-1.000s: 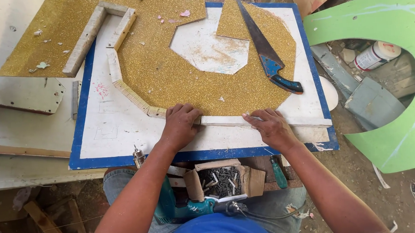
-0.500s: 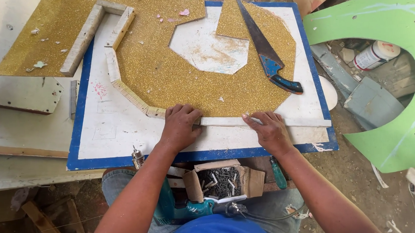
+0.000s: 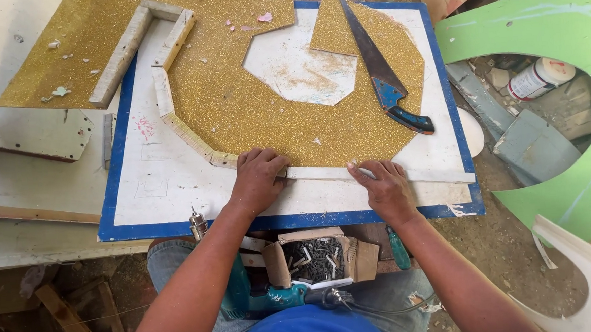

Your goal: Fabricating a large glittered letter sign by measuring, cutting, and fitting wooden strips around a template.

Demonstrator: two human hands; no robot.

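Note:
My left hand (image 3: 257, 181) presses down on the left end of a thin white wooden strip (image 3: 431, 174), where it meets the edging along a gold glitter sheet (image 3: 259, 114). My right hand (image 3: 382, 188) lies flat on the same strip further right, fingertips at the sheet's lower edge. The strip runs on to the right along the white board with a blue border (image 3: 176, 199). Short wooden edging pieces (image 3: 164, 102) line the sheet's left side.
A hand saw with a blue handle (image 3: 385, 80) lies on the glitter sheet at the right. A small cardboard box of screws (image 3: 314, 259) and a teal power drill (image 3: 262, 299) rest in my lap. A green curved panel (image 3: 562, 105) and a white can (image 3: 540, 78) are at right.
Both hands stay on the strip. My right hand has shifted slightly along it; little else differs.

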